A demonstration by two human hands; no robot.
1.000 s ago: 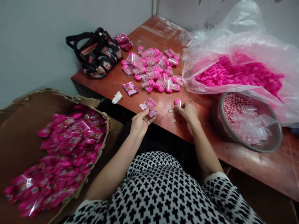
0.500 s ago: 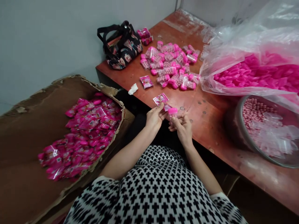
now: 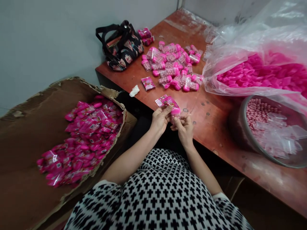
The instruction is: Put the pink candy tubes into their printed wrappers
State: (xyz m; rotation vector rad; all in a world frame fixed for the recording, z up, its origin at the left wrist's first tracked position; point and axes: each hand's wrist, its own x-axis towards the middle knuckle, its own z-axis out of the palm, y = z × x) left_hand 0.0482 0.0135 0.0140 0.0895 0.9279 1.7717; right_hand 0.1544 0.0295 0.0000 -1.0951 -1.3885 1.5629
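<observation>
In my left hand (image 3: 160, 121), a pink printed wrapper (image 3: 171, 101) is pinched between thumb and fingers. My right hand (image 3: 185, 128) is closed around a small clear candy bottle (image 3: 176, 112) with a pink cap, cap end up. Wrapper and bottle meet between my hands; whether the bottle is inside the wrapper I cannot tell. Partly behind the wrapper lies another printed packet (image 3: 159, 100) on the table. Farther left rests a single pink packet (image 3: 148, 83), beside a crumpled white scrap (image 3: 134, 91).
Capped candy bottles (image 3: 171, 65) are heaped on the red-brown table (image 3: 206, 123). A floral handbag (image 3: 123, 48) stands behind. At right are a plastic bag of pink caps (image 3: 261, 72) and a tub (image 3: 242, 127) of pink balls and clear tubes. A cardboard box (image 3: 21, 143) holds wrapped packets (image 3: 91, 127).
The wrapper and the capped bottle have come together, and the wrapper now covers part of the cap. My right hand has shifted slightly left. The whole view has moved a little.
</observation>
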